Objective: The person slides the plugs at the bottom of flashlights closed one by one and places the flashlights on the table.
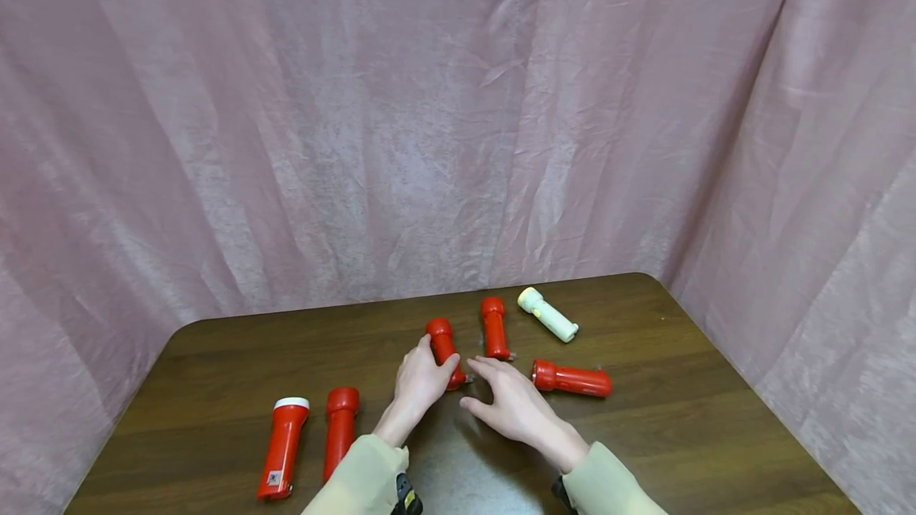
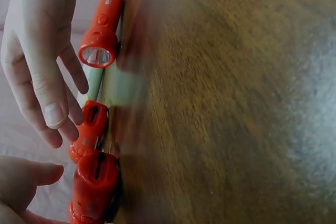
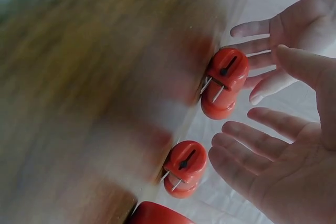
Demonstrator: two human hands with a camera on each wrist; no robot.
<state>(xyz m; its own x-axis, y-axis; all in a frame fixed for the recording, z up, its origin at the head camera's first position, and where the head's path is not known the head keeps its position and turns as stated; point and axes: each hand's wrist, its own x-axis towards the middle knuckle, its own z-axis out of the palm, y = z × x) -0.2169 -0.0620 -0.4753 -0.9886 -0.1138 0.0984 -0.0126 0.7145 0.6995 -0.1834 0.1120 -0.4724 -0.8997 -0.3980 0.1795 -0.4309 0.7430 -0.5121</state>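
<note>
Beside the middle red flashlight, my left hand has its fingers extended along the left side and its thumb near the tail end; whether it touches is unclear. The right wrist view shows that flashlight with two metal prongs out, the left hand behind it. My right hand hovers above the table to the right, fingers spread, holding nothing. A second red flashlight lies just beyond its fingertips. In the left wrist view, the right hand reaches down and my left thumb shows low at the left.
A pale green flashlight lies at the back right, and a red one lies sideways at the right. Two more stand apart at the left: a red one with a white rim and an all-red one. Pink curtains hang behind the wooden table.
</note>
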